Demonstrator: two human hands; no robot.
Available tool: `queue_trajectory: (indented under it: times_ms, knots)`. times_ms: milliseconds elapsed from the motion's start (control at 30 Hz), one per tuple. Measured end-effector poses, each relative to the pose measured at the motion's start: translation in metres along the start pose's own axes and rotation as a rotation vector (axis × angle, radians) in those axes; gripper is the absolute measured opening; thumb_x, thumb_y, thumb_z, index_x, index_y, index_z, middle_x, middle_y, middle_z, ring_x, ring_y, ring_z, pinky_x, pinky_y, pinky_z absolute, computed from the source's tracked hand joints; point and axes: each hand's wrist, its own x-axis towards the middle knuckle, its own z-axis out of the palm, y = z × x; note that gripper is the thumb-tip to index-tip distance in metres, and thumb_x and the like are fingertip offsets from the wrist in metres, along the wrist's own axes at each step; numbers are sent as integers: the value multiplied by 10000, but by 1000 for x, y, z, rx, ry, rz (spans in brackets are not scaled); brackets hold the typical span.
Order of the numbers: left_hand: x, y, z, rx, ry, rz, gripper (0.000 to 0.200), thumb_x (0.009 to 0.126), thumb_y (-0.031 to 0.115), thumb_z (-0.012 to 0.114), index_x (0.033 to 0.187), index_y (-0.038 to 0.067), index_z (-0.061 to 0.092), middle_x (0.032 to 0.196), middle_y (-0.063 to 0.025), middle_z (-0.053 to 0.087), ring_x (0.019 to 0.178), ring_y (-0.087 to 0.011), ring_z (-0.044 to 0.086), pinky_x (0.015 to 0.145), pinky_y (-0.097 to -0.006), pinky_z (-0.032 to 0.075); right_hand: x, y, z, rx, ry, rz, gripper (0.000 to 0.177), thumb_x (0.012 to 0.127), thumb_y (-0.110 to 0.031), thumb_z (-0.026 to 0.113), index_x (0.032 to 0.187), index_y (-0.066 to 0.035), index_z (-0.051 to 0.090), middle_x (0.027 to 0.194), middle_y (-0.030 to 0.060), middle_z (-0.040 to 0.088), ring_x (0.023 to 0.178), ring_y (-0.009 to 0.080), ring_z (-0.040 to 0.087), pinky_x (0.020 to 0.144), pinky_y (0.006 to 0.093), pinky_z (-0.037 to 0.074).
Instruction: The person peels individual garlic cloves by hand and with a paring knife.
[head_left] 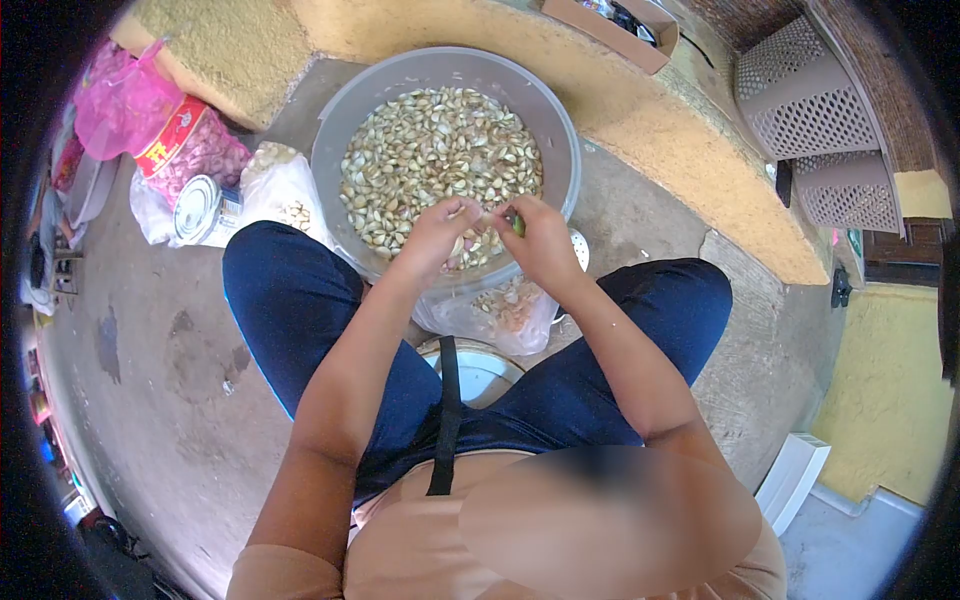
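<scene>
A big grey round tub [332, 125] stands between my knees, filled with many garlic cloves [440, 150]. Over its near side, my left hand [445, 228] is closed in a pinch on what looks like a garlic clove, mostly hidden by the fingers. My right hand [537, 238] meets it fingertip to fingertip, closed around a small green object [518, 226] whose full shape is covered. Below both hands, against the tub's near wall, lies a clear plastic bag [520, 318] with pale skins and cloves in it.
At left stand a pink mesh sack [205, 155], a can [205, 208] and a white bag [285, 190]. A low yellow wall [670, 160] curves behind the tub, with a cardboard box [640, 45] on top. Perforated plastic baskets [810, 100] are at upper right.
</scene>
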Motion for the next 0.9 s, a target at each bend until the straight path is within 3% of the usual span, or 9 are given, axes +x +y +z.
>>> queue_trajectory:
  times_ms: [67, 167, 267, 467, 567, 900]
  knots:
    - [0, -1, 0, -93, -16, -44, 182, 824, 259, 518, 923, 107, 530, 768, 11, 524, 521, -47, 437, 334, -165, 261, 0, -5, 0, 76, 32, 72, 135, 733, -106, 599, 806, 3, 566, 690, 113, 553, 642, 214, 544, 576, 317, 422]
    - [2, -4, -2, -151, -32, -74, 200, 813, 265, 534, 935, 107, 524, 797, 7, 530, 525, -49, 444, 324, -158, 255, 2, -7, 1, 403, -85, 447, 204, 737, -145, 615, 849, 12, 548, 696, 111, 561, 622, 160, 561, 527, 289, 433]
    - [2, -6, -2, -69, -40, -106, 220, 800, 281, 551, 948, 120, 525, 797, 16, 536, 539, -50, 444, 346, -163, 264, 1, 3, 8, 802, 36, 619, 201, 759, -147, 608, 890, -9, 545, 642, 38, 519, 563, 75, 500, 472, 249, 416]
    - [-2, -6, 7, 12, -19, -166, 249, 786, 327, 561, 951, 141, 551, 767, 48, 530, 574, -48, 423, 435, -185, 280, 6, 11, 1, 1279, 62, 737, 211, 778, -128, 585, 941, -29, 496, 607, -23, 429, 483, 69, 386, 461, 219, 375]
    - [0, -12, 6, 32, -57, -178, 255, 789, 323, 560, 950, 126, 557, 773, 42, 531, 573, -49, 420, 429, -184, 281, 9, 9, -10, 1319, 73, 728, 112, 800, -106, 546, 868, -72, 464, 592, -48, 376, 484, 44, 358, 456, 203, 347]
    - [4, -34, 17, -41, -189, -205, 206, 788, 275, 560, 916, 114, 567, 734, 29, 531, 523, -43, 427, 355, -176, 263, 10, 18, -40, 1357, 2, 681, 103, 792, -105, 560, 848, -59, 486, 604, -45, 396, 471, 40, 357, 444, 194, 328]
